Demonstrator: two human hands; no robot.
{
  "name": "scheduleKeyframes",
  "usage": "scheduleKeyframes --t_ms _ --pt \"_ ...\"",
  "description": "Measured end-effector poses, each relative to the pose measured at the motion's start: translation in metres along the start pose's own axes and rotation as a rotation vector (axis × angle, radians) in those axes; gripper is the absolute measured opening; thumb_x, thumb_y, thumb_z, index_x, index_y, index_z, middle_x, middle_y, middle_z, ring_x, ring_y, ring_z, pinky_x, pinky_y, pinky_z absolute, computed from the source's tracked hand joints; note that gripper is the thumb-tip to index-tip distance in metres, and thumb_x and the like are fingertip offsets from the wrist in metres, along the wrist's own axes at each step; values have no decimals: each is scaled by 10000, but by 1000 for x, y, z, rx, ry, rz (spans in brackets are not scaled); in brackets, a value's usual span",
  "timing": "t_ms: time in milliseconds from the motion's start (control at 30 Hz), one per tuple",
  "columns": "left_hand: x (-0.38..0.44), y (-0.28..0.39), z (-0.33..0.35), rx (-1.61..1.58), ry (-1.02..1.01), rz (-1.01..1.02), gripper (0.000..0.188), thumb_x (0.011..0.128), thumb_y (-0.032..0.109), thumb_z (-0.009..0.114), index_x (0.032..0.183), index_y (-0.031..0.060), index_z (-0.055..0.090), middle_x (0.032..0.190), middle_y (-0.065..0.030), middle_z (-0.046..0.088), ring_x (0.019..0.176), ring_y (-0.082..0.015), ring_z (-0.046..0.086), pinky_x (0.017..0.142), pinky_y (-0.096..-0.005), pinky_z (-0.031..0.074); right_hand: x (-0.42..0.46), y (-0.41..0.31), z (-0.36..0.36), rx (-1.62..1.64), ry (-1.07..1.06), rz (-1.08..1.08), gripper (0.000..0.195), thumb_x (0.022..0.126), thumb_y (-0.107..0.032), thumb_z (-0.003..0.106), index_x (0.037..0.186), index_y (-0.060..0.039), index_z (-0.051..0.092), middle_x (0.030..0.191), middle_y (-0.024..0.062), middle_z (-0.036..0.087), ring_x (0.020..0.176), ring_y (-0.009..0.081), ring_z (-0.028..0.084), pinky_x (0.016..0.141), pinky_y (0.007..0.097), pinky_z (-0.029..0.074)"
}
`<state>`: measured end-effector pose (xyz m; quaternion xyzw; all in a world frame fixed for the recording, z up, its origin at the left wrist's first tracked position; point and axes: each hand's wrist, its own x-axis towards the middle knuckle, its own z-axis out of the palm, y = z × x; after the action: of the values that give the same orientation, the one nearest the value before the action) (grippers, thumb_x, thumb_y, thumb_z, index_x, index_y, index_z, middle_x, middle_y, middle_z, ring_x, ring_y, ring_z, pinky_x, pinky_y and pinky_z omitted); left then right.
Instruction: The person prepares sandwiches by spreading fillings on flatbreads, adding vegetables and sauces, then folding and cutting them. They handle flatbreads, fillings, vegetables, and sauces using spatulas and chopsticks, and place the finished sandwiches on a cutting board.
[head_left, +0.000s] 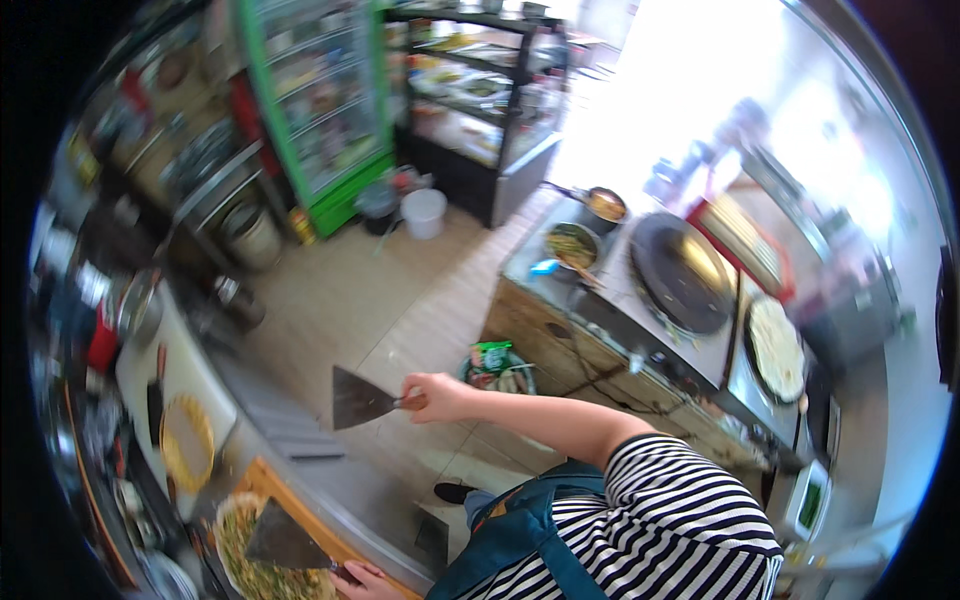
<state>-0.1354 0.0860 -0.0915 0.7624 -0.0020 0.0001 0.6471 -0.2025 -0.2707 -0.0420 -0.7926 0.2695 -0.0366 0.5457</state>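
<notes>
My right hand (435, 397) is closed around the wooden handle of a triangular metal scraper (364, 399), held out over the floor with its blade pointing left. At the bottom, my left hand (367, 581) grips the handle of a second metal scraper (289, 538). That blade lies over or on a round flatbread with chopped greens and filling (251, 574), which rests on a wooden board (264, 474). Whether the blade touches the filling I cannot tell.
A knife (155, 405) and a yellow round tray (187, 442) lie on the left counter. Rightward stand a round griddle (681, 271), another griddle with pale flatbread (776, 349), and pots (571, 246). A green-framed fridge (322, 112) and a white bucket (424, 214) are behind.
</notes>
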Motion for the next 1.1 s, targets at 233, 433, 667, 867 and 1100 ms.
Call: scheduleKeyframes --t_ms 233,433,667,867,1100 --pt "-72 66 186 -159 -970 225 313 863 42 551 1142 46 408 703 -11 460 485 -63 395 413 -208 317 -251 115 -183 275 851 98 256 743 -42 656 959 -22 519 904 81 640 848 128 602 723 280 486" --pt "-273 111 302 -137 -1667 -327 261 859 25 542 1087 46 417 652 -27 483 461 -81 429 398 -219 332 -447 196 -217 301 1195 515 244 699 -84 670 907 -8 565 741 75 630 676 116 580 620 265 468" --pt "-384 125 378 229 -2062 -321 224 879 64 538 1068 24 425 659 -19 488 457 -65 426 377 -216 316 -543 240 -200 313 1313 618 251 695 -108 675 900 -12 567 713 80 622 653 132 578 617 272 464" --pt "-442 124 430 447 -2178 -411 180 889 131 541 1026 48 459 712 -34 540 510 -81 475 393 -206 344 -551 260 -202 51 1407 580 283 705 -137 690 967 -59 618 789 108 601 734 256 609 673 337 491" --pt "-470 107 469 312 -2076 1063 575 774 70 620 1286 -13 371 1024 -177 524 959 -318 532 843 -372 431 -543 255 -224 -236 1510 663 431 725 -138 714 1130 -91 573 1090 146 492 1010 318 496 836 369 447"
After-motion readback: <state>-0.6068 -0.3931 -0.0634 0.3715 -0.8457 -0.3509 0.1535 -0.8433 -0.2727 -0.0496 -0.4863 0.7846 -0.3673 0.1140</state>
